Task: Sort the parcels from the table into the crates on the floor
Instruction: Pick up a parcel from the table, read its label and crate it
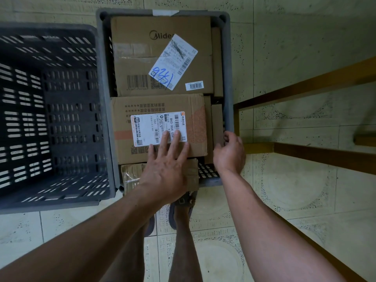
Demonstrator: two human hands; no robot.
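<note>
Our hands seat the labelled parcel [158, 123] in the grey crate [228, 78] on the floor: left hand [166, 165] flat, fingers straight, pressing it level, we judge; right hand [230, 153] curled at its right edge, grip unclear.

Bare forearms [97, 231] and bare lower legs [183, 253], the feet in dark grey-blue strapped sandals [182, 207]
</note>
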